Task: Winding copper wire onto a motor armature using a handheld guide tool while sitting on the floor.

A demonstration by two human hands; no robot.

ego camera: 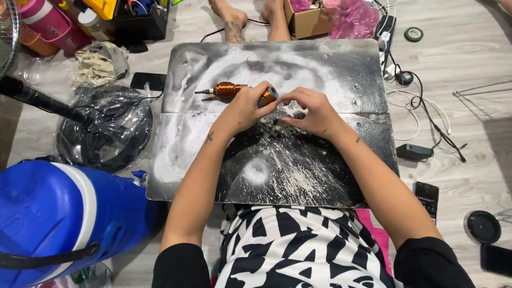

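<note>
dust, white and streaky, covers the dark board (330,69) that fills the middle of the frame. near the board's centre the left hand (245,109) is closed around a copper-coloured rotary tool (230,91), whose thin metal tip points toward the left of the frame. the right hand (314,109) sits just beside it, fingers curled and the fingertips (285,120) pinching something small and dark against the board; what it is cannot be made out. the two hands almost touch at the tool's rear end.

at lower left lies a big blue cooler (58,213) with a white band. above it, at mid left, a round black object sits wrapped in clear plastic (106,130). bare feet (234,18) of another person show at the top edge, next to a cardboard box (306,21) and a pink plastic bag (354,18). white and black cables (421,106) trail across the wooden floor at upper right, with a black phone (426,197) lower down at the right.
</note>
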